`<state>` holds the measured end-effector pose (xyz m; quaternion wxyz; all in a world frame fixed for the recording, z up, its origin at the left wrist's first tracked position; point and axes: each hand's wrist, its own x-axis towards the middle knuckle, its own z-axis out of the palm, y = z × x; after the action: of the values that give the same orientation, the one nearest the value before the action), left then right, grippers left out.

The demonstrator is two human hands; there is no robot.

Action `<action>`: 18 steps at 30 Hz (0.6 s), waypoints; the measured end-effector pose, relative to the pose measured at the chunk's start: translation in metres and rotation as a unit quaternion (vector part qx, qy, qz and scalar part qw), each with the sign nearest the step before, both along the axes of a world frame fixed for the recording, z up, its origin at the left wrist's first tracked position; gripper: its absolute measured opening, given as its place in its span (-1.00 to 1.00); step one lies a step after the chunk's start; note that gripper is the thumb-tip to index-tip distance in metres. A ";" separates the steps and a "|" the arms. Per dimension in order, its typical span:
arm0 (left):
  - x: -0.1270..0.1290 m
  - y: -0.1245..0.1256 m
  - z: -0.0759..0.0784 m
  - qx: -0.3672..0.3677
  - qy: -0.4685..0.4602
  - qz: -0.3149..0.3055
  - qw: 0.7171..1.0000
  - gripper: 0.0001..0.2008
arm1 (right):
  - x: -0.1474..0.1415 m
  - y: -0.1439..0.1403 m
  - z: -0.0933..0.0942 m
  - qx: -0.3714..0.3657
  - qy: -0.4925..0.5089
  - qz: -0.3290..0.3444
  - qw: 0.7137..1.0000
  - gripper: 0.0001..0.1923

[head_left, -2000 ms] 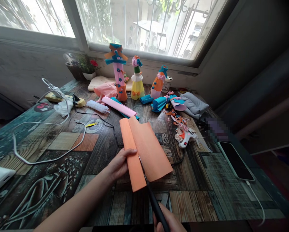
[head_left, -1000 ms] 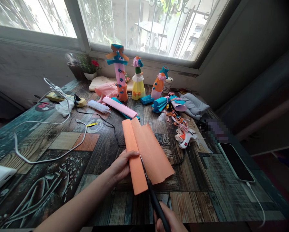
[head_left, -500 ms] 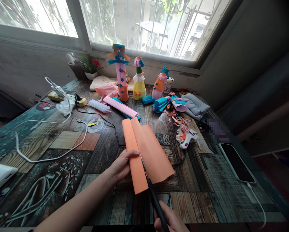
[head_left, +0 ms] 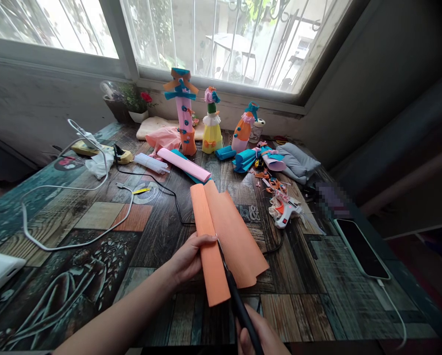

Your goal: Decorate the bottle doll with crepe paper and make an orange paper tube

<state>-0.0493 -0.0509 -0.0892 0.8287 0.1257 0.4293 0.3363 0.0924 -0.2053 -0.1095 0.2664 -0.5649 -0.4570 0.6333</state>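
Note:
A sheet of orange crepe paper (head_left: 210,266) is folded into a long flat strip on its left side, with a wider single part fanning out to the right. My left hand (head_left: 191,254) grips the folded strip at mid-length, thumb on top and fingers underneath. In my right hand (head_left: 260,333) is a pair of scissors (head_left: 239,303) with black handles. Their blades lie along the right edge of the folded strip, the tips close to my left thumb. Part of my right hand is cut off by the bottom of the view.
Decorated paper-covered bottles (head_left: 212,130) stand by the window. Pink paper roll (head_left: 184,164), glue sticks (head_left: 151,162) and paper scraps (head_left: 276,185) lie before them. A hot glue gun (head_left: 289,214) and a phone (head_left: 361,249) are at right; a white cable (head_left: 69,246) loops at left.
The orange paper, my left hand and the scissors have shifted slightly to the right and toward me. Both hands keep their hold.

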 end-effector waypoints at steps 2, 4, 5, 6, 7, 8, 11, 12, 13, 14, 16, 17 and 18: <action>0.000 0.000 0.000 -0.001 -0.002 0.001 1.000 -0.70 | 0.000 0.003 0.003 0.008 -0.003 0.012 1.000 -0.30; 0.000 0.000 0.001 0.000 -0.004 0.004 1.000 -0.70 | 0.000 0.005 0.006 0.009 -0.003 0.017 1.000 -0.30; 0.000 0.000 0.002 0.000 -0.004 0.005 1.000 -0.70 | 0.000 0.005 0.007 0.008 -0.001 0.019 1.000 -0.30; 0.000 0.000 0.002 0.000 -0.005 0.006 1.000 -0.70 | 0.001 0.005 0.008 0.005 0.001 0.020 1.000 -0.31; 0.000 0.000 0.003 0.000 -0.006 0.007 1.000 -0.70 | 0.001 0.006 0.008 0.003 0.000 0.022 1.000 -0.31; 0.000 0.000 0.004 0.001 -0.007 0.008 1.000 -0.70 | 0.002 0.006 0.008 0.001 -0.002 0.023 1.000 -0.31; 0.000 0.000 0.004 0.000 -0.011 0.011 1.000 -0.70 | 0.003 0.005 0.007 0.005 -0.020 0.028 0.999 -0.30; 0.000 0.000 0.003 0.000 -0.012 0.012 1.000 -0.70 | 0.004 0.005 0.006 0.005 -0.025 0.030 0.999 -0.29; 0.000 0.000 0.003 0.000 -0.013 0.013 1.000 -0.70 | 0.003 0.005 0.005 0.004 -0.027 0.031 0.999 -0.28; 0.000 0.000 0.002 -0.001 -0.014 0.013 1.000 -0.70 | 0.003 0.005 0.005 0.002 -0.025 0.031 0.999 -0.27; 0.000 0.000 0.002 -0.003 -0.015 0.013 1.000 -0.71 | 0.002 0.005 0.005 -0.006 -0.013 0.025 1.000 -0.26; 0.000 0.000 0.002 -0.004 -0.015 0.012 1.000 -0.71 | 0.001 0.005 0.006 -0.014 -0.004 0.019 1.000 -0.26; 0.000 0.000 0.002 -0.005 -0.017 0.012 1.000 -0.71 | 0.001 0.005 0.007 -0.023 0.005 0.012 1.000 -0.26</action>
<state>-0.0492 -0.0509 -0.0873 0.8322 0.1111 0.4186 0.3461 0.0931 -0.1998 -0.1029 0.2478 -0.5618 -0.4479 0.6499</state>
